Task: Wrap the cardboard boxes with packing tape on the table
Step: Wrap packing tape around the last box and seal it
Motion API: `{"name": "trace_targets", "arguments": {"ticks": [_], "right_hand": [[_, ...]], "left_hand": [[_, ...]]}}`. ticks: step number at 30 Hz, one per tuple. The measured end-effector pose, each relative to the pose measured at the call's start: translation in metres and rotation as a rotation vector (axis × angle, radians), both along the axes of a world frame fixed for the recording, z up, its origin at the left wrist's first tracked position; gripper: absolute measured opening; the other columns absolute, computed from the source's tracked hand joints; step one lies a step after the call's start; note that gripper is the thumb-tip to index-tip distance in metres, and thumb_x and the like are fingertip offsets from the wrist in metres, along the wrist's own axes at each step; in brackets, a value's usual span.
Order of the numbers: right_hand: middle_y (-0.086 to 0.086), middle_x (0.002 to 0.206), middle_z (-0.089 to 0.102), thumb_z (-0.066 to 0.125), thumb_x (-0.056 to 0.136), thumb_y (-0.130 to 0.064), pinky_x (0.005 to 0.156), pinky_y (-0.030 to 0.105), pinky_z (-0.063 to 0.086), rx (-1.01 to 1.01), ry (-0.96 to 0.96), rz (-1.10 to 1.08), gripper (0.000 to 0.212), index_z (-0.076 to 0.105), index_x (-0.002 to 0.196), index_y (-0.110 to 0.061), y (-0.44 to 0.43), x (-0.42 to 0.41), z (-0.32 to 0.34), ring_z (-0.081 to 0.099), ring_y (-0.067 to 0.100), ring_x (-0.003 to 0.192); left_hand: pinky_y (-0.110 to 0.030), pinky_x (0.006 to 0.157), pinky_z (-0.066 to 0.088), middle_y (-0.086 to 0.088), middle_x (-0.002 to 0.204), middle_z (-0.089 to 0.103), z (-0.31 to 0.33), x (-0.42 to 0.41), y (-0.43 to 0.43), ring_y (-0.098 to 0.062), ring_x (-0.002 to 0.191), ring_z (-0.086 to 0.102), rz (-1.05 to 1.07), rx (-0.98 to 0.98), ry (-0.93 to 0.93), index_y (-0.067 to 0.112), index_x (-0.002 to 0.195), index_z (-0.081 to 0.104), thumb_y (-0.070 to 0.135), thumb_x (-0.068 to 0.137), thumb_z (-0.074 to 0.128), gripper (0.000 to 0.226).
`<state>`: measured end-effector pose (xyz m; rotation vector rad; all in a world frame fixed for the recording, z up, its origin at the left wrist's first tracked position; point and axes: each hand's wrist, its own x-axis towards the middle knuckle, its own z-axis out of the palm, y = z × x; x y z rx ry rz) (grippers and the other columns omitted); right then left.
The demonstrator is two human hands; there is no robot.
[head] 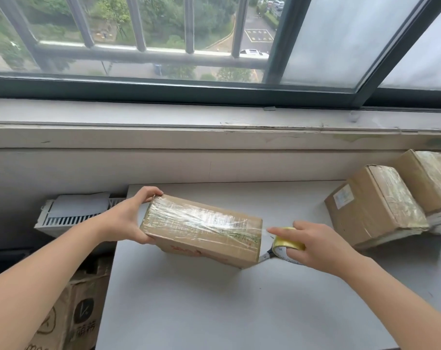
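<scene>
Fig.: person at grey table (pixel 214 311) under window (pixel 164 34), both forearms reaching fwd; left hand (pixel 135 218) clasps the left end of a cardboard box (pixel 201 228), thumb on the near side, fingers curled over the far top edge; box is held tilted above the table centre, its lower near-right corner down at the tabletop, top face covered w/ wrinkled clear tape; right hand (pixel 315 246), just right of the box, grasps a yellow tape roll (pixel 289 242), index finger stretched out toward the box's right end; a short tape strip (pixel 265 256) runs from roll to the box's lower right edge; at the table's right edge, well apart from the held box, two more boxes lean side by side, touching: nearer taped box (pixel 373 208) w/ a pale label, farther taped box (pixel 431 183) partly cut off by the frame; left of table, white vent unit (pixel 73 213) against the wall; below it, brown paper bag (pixel 70 311) w/ dark printed marks.
</scene>
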<state>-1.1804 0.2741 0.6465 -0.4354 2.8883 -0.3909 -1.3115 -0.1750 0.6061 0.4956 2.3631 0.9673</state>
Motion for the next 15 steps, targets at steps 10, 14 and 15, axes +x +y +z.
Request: {"name": "trace_targets", "arguments": {"ticks": [10,14,15], "right_hand": [[-0.014,0.076,0.029,0.055,0.086,-0.050,0.046,0.022,0.026,-0.047,0.233,0.137,0.042,0.074,0.121,-0.039,-0.001,0.000,0.011,0.024,0.013,0.052],[-0.012,0.073,0.033,0.058,0.084,-0.043,0.046,0.021,0.028,-0.072,0.298,0.169,0.039,0.075,0.118,-0.037,-0.002,-0.002,0.021,0.024,0.013,0.054],[-0.010,0.071,0.037,0.058,0.084,-0.042,0.045,0.020,0.030,-0.076,0.309,0.173,0.039,0.075,0.118,-0.036,0.000,-0.003,0.023,0.025,0.013,0.053]], "left_hand": [[-0.006,0.090,0.044,0.024,0.139,0.045,-0.002,0.000,-0.002,0.002,0.140,0.035,-0.025,-0.097,0.018,0.059,0.130,0.026,0.031,0.055,0.098,0.108],[-0.012,0.092,0.045,0.017,0.137,0.046,-0.005,0.001,-0.003,-0.006,0.132,0.046,-0.039,-0.115,0.034,0.060,0.129,0.025,0.032,0.056,0.098,0.108],[-0.013,0.093,0.046,0.017,0.136,0.046,-0.005,0.001,-0.002,-0.007,0.130,0.048,-0.042,-0.115,0.037,0.060,0.129,0.024,0.033,0.055,0.098,0.108]]}}
